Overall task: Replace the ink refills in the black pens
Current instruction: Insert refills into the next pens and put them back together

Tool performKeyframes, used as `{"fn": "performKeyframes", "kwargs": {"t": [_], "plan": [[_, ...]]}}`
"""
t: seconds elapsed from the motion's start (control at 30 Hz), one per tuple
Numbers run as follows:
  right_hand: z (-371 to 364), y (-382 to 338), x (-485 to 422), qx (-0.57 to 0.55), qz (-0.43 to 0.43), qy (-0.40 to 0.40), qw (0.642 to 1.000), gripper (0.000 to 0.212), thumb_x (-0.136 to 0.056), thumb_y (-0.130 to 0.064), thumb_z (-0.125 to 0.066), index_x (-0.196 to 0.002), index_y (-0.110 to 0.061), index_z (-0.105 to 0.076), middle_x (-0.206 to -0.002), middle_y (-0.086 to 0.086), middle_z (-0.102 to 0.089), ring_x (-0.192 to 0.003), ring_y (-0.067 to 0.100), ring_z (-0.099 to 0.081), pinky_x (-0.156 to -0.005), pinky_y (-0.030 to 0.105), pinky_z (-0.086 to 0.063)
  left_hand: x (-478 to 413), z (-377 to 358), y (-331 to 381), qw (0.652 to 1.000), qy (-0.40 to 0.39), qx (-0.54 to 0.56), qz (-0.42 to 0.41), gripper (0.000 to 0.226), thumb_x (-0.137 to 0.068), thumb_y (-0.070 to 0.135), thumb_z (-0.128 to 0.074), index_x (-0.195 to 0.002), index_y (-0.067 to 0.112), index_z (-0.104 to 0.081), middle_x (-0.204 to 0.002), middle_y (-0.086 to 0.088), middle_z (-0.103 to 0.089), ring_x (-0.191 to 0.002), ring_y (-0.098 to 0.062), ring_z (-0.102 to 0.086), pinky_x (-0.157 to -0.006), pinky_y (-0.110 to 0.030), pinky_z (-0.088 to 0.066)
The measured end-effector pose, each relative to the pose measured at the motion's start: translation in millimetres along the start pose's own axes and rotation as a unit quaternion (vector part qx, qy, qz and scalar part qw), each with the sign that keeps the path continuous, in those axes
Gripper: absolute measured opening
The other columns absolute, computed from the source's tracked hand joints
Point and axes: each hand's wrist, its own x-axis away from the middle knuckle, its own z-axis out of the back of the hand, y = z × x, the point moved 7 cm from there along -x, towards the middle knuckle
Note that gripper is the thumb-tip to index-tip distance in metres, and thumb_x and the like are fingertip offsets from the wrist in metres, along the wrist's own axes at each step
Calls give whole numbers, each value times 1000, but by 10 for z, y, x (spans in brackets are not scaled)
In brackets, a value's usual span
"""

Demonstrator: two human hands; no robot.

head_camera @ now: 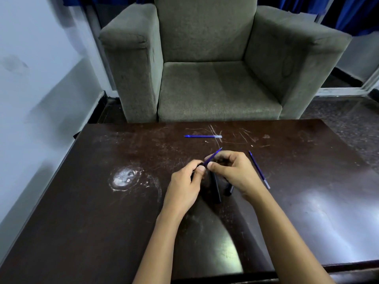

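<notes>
Above the counter (102,201), the right hand (235,175) is pinching a blue refill (213,155) low on its length, while the left hand (184,185) is gripping a black pen part (200,166). The refill is looking light, thin and bendy (probably slippery too), so pinching it close to the pen part seems wise.
</notes>
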Motion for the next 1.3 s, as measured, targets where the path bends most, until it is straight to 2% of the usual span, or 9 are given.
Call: {"fn": "performKeyframes", "kwargs": {"t": [0.07,0.17,0.4,0.5,0.57,0.7,0.83,1.07,1.3], "plan": [[127,59,-25,102,-19,77,992,9,-82,-14,-70,-85,-22,-73,-81,-3,-72,-70,8,-66,-67,23,-54,-6,16,-25,1000,12,11,0,24,-100,36,-41,-111,35,-62,-85,12,-70,-74,6,-58,-63,-10,-40],[198,109,-2,295,-34,140,945,10,-83,-20,-69,-91,-15,-71,-97,6,-66,-91,22,-60,-76,30,-49,1,38,-22,999,28,32,2,23,-101,35,-41,-107,34,-63,-78,10,-69,-58,11,-52,-54,-10,-37],[48,235,-6,439,-64,102,890,22,-88,-25,-63,-99,-7,-67,-109,10,-56,-108,30,-47,-75,35,-45,4,25,-20,999,32,43,-2,26,-100,39,-40,-119,43,-57,-80,11,-70,-53,8,-51,-59,-23,-39],[79,219,-28,418,-38,131,898,19,-88,-24,-61,-95,-7,-66,-103,10,-61,-102,30,-50,-75,35,-44,6,46,-7,998,43,37,-12,28,-101,36,-41,-123,44,-56,-81,10,-70,-54,8,-52,-60,-21,-40],[161,145,-41,315,-1,166,934,12,-89,-22,-59,-93,-12,-64,-94,7,-65,-90,26,-56,-74,32,-43,0,56,-20,999,43,28,-7,28,-101,36,-40,-123,44,-56,-80,12,-69,-59,8,-53,-60,-20,-39],[289,-16,-66,137,52,159,976,9,-91,-11,-57,-92,-20,-61,-82,-2,-64,-71,7,-57,-61,11,-40,-3,50,-37,999,35,15,0,28,-101,36,-39,-120,44,-58,-79,14,-68,-59,6,-52,-59,-23,-41],[321,-32,-68,138,77,147,976,20,-88,-3,-58,-93,-21,-66,-92,-2,-66,-85,6,-58,-66,1,-37,-3,33,-37,1000,29,2,2,27,-101,36,-38,-120,45,-57,-79,15,-67,-60,2,-52,-60,-24,-41],[369,-69,-63,127,90,159,975,22,-87,-3,-59,-92,-23,-67,-96,-3,-67,-88,6,-58,-68,1,-36,-2,12,-26,1000,15,-14,5,28,-101,35,-38,-122,43,-55,-81,16,-67,-73,-4,-59,-72,-33,-50],[341,-163,-41,168,141,144,965,24,-81,6,-63,-88,-16,-70,-91,-4,-62,-82,-7,-53,-73,-1,-35,6,5,-17,999,1,-53,3,29,-101,36,-38,-122,48,-54,-82,17,-65,-74,-3,-60,-69,-31,-51]]}}
